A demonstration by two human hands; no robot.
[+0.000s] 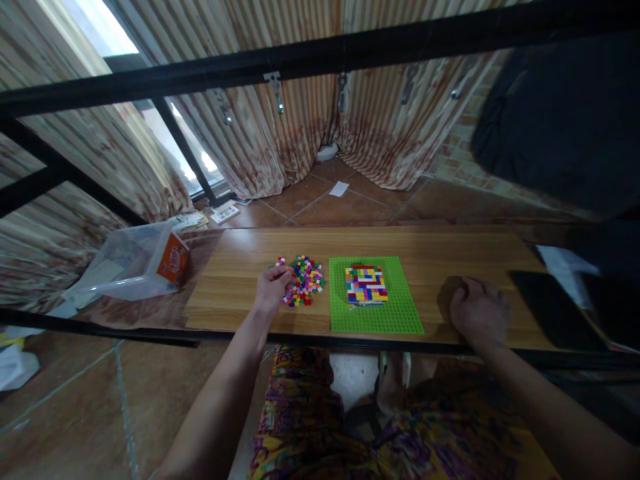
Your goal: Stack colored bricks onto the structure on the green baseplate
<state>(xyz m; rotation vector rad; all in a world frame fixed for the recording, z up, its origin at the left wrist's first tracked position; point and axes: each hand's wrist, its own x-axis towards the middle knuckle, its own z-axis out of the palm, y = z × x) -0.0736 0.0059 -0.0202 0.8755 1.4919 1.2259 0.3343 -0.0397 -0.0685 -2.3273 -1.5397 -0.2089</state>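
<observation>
My left hand is at the left side of a loose pile of small coloured toy bricks. Its thumb and fingers are pinched together at the pile's edge; whatever is between them is too small to make out. Right of the pile lies a bright green studded baseplate. A roughly square, multicoloured block of bricks stands on it, toward the plate's upper middle. My right hand rests on the table right of the baseplate, apart from it, with its fingers curled in and nothing visible in them.
The narrow wooden table has a dark flat panel at its right end. Beyond its left end stands a clear plastic bin with an orange label. A black metal bar crosses above. Striped curtains hang behind.
</observation>
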